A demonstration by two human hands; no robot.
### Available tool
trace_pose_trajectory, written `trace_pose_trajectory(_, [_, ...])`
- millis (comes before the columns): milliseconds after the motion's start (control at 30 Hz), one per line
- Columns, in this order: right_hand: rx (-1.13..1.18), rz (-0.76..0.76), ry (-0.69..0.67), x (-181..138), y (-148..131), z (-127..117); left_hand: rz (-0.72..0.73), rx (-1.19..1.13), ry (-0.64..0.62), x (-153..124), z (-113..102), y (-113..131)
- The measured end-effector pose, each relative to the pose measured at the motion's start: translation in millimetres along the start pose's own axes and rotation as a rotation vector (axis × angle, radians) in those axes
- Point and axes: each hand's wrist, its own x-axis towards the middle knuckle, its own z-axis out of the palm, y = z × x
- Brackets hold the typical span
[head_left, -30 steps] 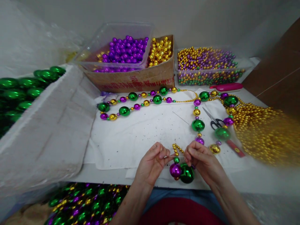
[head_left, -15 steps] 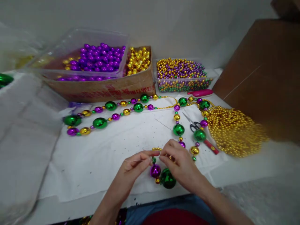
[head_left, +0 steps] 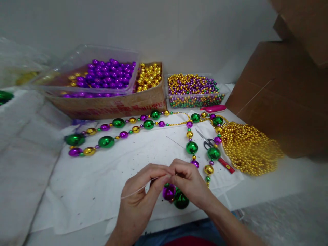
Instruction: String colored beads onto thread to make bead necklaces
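My left hand (head_left: 140, 194) and my right hand (head_left: 188, 181) meet fingertip to fingertip over a white cloth (head_left: 102, 177), both pinched on a thin white thread (head_left: 133, 192). The thread trails out to the left of my left fingers. Just under my fingers hang a purple bead (head_left: 168, 192) and a larger green bead (head_left: 181, 200), the near end of a bead string. Another bead strand (head_left: 191, 147) in green, gold and purple runs away from my hands across the cloth.
A cardboard box (head_left: 112, 102) holds a clear tray of purple beads (head_left: 107, 73) and gold beads (head_left: 148, 76). A clear tub of small mixed beads (head_left: 193, 89), a pink tool (head_left: 213, 108), scissors (head_left: 208, 140), a gold bead pile (head_left: 247, 147) and brown cartons (head_left: 287, 102) stand right.
The view swung right and down. My hands closed together from apart to touching, and the loop of small gold beads between them is hidden now behind my fingers.
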Motion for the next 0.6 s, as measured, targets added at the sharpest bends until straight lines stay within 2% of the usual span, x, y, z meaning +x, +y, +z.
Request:
trace_pose_trajectory(67, [-0.006, -0.009, 0.020, 5, -6, -4, -0.026, -0.086, 0.085, -3, -5, -10])
trace_pose_trajectory(167, [0.056, 0.001, 0.087, 18, -30, -21, -0.151, -0.189, 0.173, 1, -10, -42])
trace_pose_trajectory(200, [0.084, -0.024, 0.098, 25, -42, -29, -0.212, -0.181, 0.156, 4, -8, -55])
trace_pose_trajectory(267, [0.117, -0.139, 0.095, 40, -74, -44, -0.325, -0.118, 0.022, 13, 2, -80])
trace_pose_trajectory(333, [0.111, -0.251, 0.070, 56, -112, -55, -0.322, -0.116, -0.134, 25, 24, -98])
trace_pose_trajectory(367, [0.092, -0.302, 0.067, 64, -133, -58, -0.314, -0.119, -0.162, 33, 38, -102])
trace_pose_trajectory(433, [0.020, -0.404, 0.068, 80, -174, -60, -0.225, -0.177, -0.148, 52, 68, -102])
trace_pose_trajectory(533, [-0.168, -0.554, 0.084, 101, -234, -53, -0.117, -0.254, 0.059, 91, 109, -83])
trace_pose_trajectory(600, [-0.209, -0.570, 0.140, 114, -270, -46, -0.087, -0.322, 0.112, 121, 127, -66])
